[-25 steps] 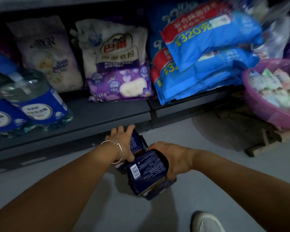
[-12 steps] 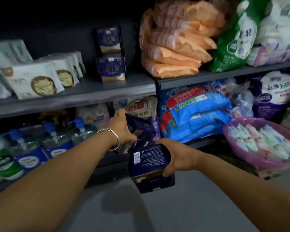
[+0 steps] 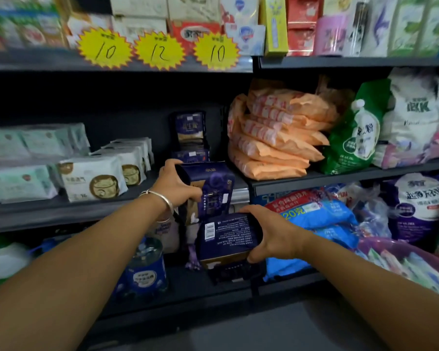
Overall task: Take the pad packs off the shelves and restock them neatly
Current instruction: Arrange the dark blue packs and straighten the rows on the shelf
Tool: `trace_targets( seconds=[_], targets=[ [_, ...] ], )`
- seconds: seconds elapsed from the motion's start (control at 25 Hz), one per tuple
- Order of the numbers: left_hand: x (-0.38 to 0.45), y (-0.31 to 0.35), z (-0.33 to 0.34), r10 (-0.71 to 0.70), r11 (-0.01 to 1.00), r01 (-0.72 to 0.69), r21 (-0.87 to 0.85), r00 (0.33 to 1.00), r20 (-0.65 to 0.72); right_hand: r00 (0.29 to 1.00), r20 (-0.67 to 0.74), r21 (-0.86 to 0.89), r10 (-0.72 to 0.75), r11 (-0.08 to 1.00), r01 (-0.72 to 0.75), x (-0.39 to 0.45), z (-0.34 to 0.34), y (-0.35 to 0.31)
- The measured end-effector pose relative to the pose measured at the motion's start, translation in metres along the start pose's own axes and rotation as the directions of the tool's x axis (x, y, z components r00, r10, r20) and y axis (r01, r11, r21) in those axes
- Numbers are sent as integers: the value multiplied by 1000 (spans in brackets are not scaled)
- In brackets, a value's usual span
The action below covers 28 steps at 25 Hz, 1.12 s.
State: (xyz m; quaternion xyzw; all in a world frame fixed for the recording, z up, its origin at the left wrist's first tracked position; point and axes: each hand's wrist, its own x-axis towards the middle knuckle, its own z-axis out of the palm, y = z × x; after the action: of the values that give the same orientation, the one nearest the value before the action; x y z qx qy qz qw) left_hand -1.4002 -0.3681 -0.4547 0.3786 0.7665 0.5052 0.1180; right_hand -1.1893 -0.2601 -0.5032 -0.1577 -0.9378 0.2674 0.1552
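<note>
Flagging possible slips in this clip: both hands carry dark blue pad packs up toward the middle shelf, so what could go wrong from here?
1. The left hand grips its pad pack close to the stacked dark packs; a nudge could topple them.
2. The right hand holds its pack by one end; it might slip.

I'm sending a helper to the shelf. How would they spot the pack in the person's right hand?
Find the orange packs stacked on the middle shelf. Below and left of them, the right hand holds a dark blue pack. Unlike the left hand's pack, it shows a white barcode and fine print.
</note>
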Motion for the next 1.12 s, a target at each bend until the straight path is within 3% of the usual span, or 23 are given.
trace_targets(
  seconds=[0.44,0.64,0.84,0.96,1.12],
  targets=[
    [59,43,-18,36,935,-99,-341,982,-186,978,-210,59,17,998,-5,57,-50,-8],
    [90,63,-22,31,911,-160,-379,946,-323,953,-302,-49,22,998,-39,91,-71,-9],
    [112,53,-24,-63,815,-66,-576,977,-202,924,-382,-125,13,990,-66,117,-72,-10],
    [121,37,-31,-58,835,-5,-550,994,-96,916,-401,-176,-18,983,-58,127,-69,-5],
    [133,23,-45,-64,885,31,-464,997,-54,904,-426,-226,-46,972,-57,142,-69,1]
  ],
)
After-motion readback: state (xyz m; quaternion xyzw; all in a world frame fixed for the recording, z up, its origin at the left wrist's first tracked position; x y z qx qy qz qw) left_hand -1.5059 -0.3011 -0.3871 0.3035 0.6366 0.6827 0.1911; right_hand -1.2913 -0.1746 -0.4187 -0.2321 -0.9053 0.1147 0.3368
